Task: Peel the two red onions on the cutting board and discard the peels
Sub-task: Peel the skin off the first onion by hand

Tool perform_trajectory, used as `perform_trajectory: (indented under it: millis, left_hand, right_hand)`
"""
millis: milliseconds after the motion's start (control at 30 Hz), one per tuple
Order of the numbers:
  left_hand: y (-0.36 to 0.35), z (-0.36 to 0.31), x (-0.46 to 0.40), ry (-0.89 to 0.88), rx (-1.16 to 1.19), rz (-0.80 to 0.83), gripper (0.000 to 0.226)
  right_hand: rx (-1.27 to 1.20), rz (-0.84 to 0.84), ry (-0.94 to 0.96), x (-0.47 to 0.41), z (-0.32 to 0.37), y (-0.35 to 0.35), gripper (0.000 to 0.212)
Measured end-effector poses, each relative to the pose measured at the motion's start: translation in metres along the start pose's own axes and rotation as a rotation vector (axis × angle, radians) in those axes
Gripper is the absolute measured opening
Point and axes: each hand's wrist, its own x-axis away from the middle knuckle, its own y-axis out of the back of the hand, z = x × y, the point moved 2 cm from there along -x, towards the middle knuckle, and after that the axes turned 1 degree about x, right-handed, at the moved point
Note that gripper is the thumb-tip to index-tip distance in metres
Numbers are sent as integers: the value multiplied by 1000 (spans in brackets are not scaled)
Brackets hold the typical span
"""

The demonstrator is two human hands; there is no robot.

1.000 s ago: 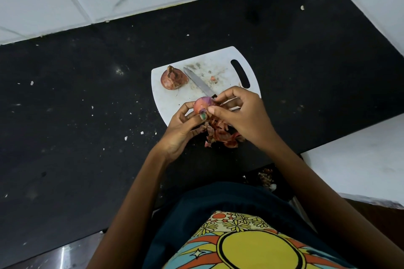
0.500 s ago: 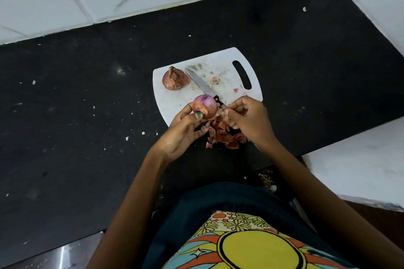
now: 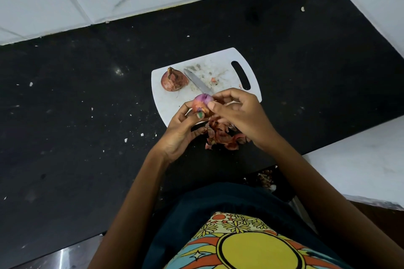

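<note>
The left hand (image 3: 181,129) is cupping a partly peeled red onion (image 3: 202,105) from the left and beneath, its thumb with a green-painted nail pressing on the onion's near side, so its grip is clenched on the onion just above the near edge of the white cutting board (image 3: 172,102). The right hand (image 3: 238,113) is meeting the same onion from the right, its thumb and curled fingers pinching at the skin; that grip is also closed on the onion, though whether a strip of peel is caught between the fingers cannot be told. The onion is showing purple flesh on top and orange-brown skin lower down. The second red onion (image 3: 172,79), with its dry skin on, is lying on the far left part of the board. A knife (image 3: 197,82) is lying on the board just right of it, its blade pointing far-left and its handle hidden behind the hands. A heap of peels (image 3: 223,135) is sitting on the black tabletop (image 3: 87,116) below the hands, at the board's near edge.
</note>
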Motion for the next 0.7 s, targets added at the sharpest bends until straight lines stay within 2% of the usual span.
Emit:
perform_trajectory:
  millis: [367,600,700]
  left_hand:
    - [-2,-1,1,-16,-56,-34,39]
    - [-1,0,2,-27,-61,-33,38]
    - [0,0,1,-19,-44,-28,37]
  right_hand:
    - [131,-90,67,-2,1,-5,22]
    - [126,-51,87,-5,0,-2,24]
    - [31,-71,43,-7,-2,2,18]
